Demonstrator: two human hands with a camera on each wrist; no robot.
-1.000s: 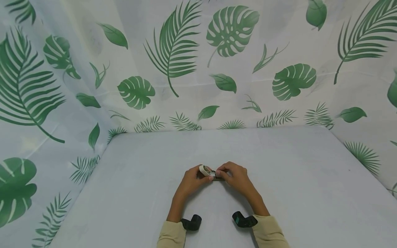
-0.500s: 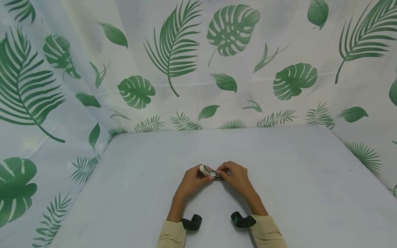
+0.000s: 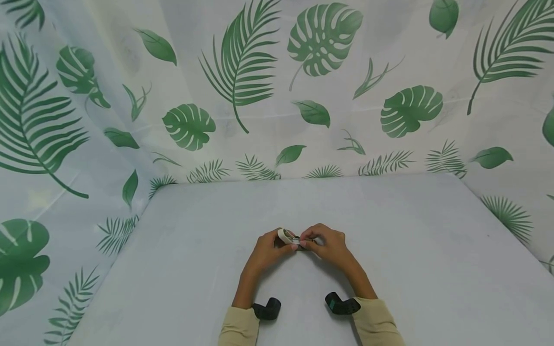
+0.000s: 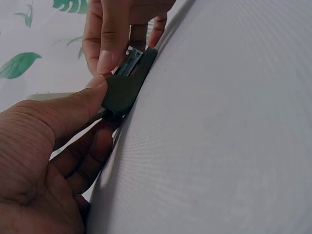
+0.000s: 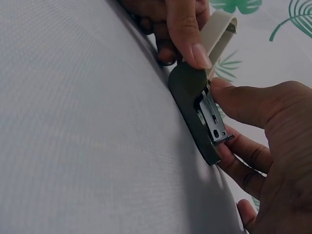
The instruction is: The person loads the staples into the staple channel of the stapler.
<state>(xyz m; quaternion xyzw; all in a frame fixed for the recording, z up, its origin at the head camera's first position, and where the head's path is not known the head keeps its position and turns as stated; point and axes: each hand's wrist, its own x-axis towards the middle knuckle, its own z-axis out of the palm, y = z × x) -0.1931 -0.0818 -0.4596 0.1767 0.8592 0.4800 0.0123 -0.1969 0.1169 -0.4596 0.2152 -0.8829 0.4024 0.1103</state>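
Observation:
A small stapler [image 3: 285, 236] lies on the white tabletop between both hands, its cream top arm [image 5: 217, 36] swung up and back. Its dark green base [image 5: 187, 105] rests along the table surface, and the metal staple magazine [image 5: 210, 114] is exposed above it. My left hand [image 3: 267, 252] grips the hinge end, thumb pressed on the dark round side. At the magazine, my right hand [image 3: 330, 242] pinches with thumb and fingers; the thumb sits near the hinge and fingers reach round behind. Whether any staples lie inside the magazine cannot be made out.
The white tabletop [image 3: 195, 230] spreads around the hands. A leaf-printed cloth [image 3: 259, 144] hangs behind it and along both sides. Black wrist devices [image 3: 267, 309] sit by the cuffs of the beige sleeves [image 3: 239, 327].
My right fingers have shifted slightly left along the magazine, toward the hinge. The left hand and the stapler stay nearly where they were; the head view has tilted a little.

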